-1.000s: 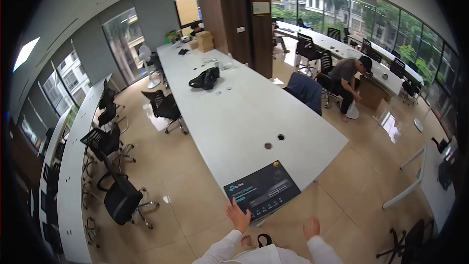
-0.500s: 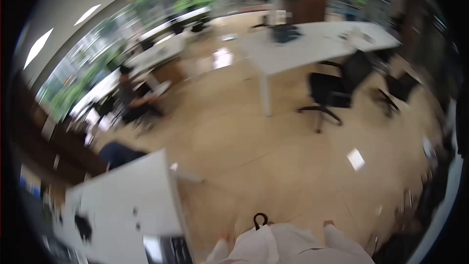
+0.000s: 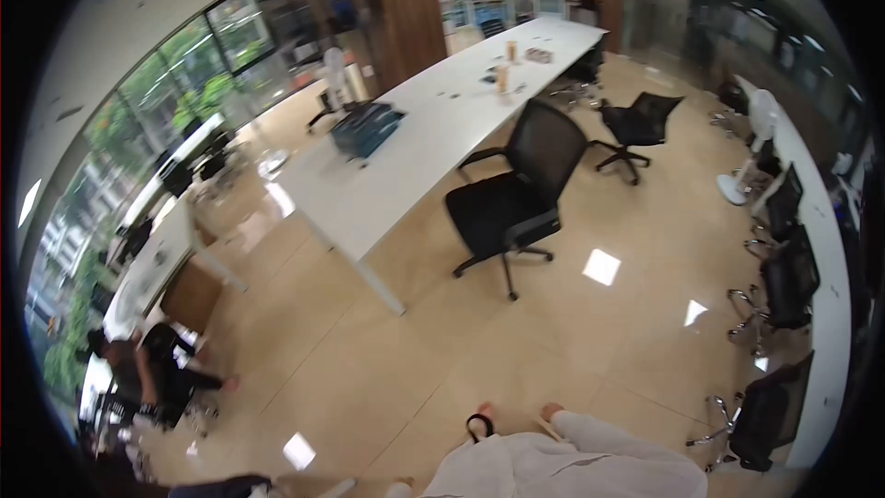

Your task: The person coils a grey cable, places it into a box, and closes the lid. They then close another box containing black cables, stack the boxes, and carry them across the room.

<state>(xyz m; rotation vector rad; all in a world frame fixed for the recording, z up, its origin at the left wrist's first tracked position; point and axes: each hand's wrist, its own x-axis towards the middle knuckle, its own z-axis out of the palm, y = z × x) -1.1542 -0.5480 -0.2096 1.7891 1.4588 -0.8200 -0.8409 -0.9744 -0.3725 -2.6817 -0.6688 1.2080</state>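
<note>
My right hand [image 3: 551, 410] shows small at the end of a pale sleeve [image 3: 599, 435], low in the view and over the tiled floor. Only a sliver of my left hand [image 3: 403, 482] appears at the bottom edge. Neither hand touches any furniture, and their fingers are too small to read. Between them is the front of my light garment [image 3: 525, 466], where a black loop [image 3: 479, 426] sticks up. A bare foot [image 3: 486, 409] shows just beyond the loop. Nearest ahead stands a black mesh office chair [image 3: 516, 194] beside a long white table [image 3: 424, 166].
A dark teal case [image 3: 367, 129] and yellow cups [image 3: 502, 78] are on the table. A second black chair [image 3: 636, 124] stands behind. More chairs [image 3: 784, 286] line a white counter [image 3: 825, 267] at right, near a white fan [image 3: 761, 120]. A person [image 3: 138, 369] sits at left.
My view has swung right and closer to the long table and chair. The near white desk at lower left has left view. My right hand has shifted inward, my left toward the bottom edge.
</note>
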